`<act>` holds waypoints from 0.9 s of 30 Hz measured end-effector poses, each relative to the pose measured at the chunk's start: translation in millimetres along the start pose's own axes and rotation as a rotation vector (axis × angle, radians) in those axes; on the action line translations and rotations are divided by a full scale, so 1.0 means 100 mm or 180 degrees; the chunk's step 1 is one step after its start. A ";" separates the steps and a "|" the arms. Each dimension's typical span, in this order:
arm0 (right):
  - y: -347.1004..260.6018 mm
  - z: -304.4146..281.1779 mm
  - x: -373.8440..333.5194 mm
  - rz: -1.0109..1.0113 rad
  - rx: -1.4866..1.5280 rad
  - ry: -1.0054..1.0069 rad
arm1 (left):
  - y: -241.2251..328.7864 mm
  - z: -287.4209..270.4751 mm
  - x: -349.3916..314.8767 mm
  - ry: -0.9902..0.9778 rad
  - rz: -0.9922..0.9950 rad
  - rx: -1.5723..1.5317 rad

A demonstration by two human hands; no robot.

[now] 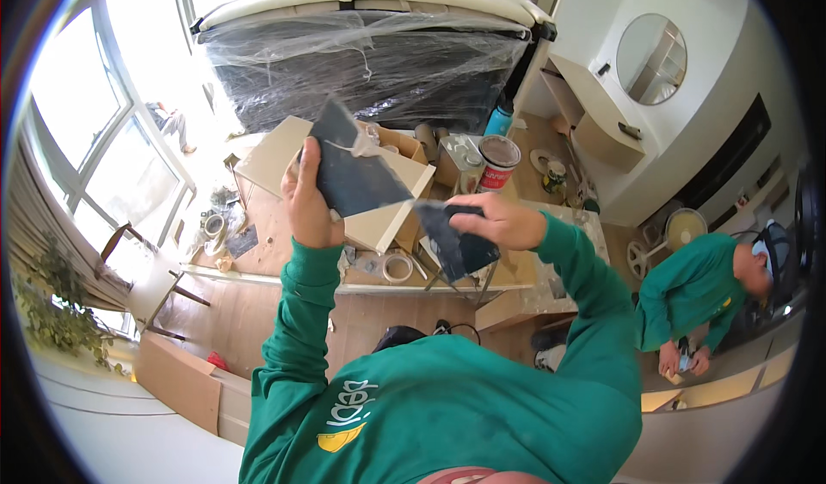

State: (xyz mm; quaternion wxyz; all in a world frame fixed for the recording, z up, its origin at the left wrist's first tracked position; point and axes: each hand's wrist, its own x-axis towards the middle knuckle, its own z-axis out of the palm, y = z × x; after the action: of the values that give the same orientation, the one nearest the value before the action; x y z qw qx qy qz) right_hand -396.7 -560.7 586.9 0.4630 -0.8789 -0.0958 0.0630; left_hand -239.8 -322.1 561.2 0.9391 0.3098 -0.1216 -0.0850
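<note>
In front of my chest, my left hand (311, 200) grips a dark grey flat plate (366, 178) by its left edge, thumb and fingers closed on it. A whitish, paste-like smear (357, 146) lies on the plate's upper part. My right hand (503, 220) is closed on a smaller dark blade-like sheet (447, 241), stained along its edges; it looks like a flexible scraper. Its upper left corner comes close to the plate's lower right corner, and I cannot tell if they touch. Beneath both hands, a cream panel (280, 161) rests on the cluttered work table.
The table holds an open paint can (497, 161), a tape roll (397, 268), a cardboard box (400, 144) and a blue bottle (499, 120). Behind stands plastic-wrapped furniture (361, 62). A chair (155, 290) is at left. A co-worker (697, 286) in green bends at right.
</note>
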 end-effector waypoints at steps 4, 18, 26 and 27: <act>0.05 0.12 -0.24 -0.0181 0.2084 0.1788 | -0.30 -0.12 -0.03 0.0576 0.0044 -0.0228; 0.68 0.29 -0.60 -0.0768 0.3087 0.3557 | -1.32 0.66 -0.70 -0.0641 0.0947 0.1675; 1.28 -0.13 -1.44 -0.0805 0.3188 0.4032 | -2.09 1.31 -1.20 -0.1327 0.0620 0.1989; 1.33 -0.20 -1.59 -0.0776 0.3258 0.3956 | -2.19 1.37 -1.26 -0.1376 0.0631 0.2171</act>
State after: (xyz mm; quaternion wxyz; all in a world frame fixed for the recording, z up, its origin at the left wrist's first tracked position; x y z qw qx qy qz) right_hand -533.3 -686.3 492.0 0.7796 -0.4162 0.1243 -0.4512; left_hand -416.8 -543.0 513.4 0.7391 0.5650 -0.3665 -0.0121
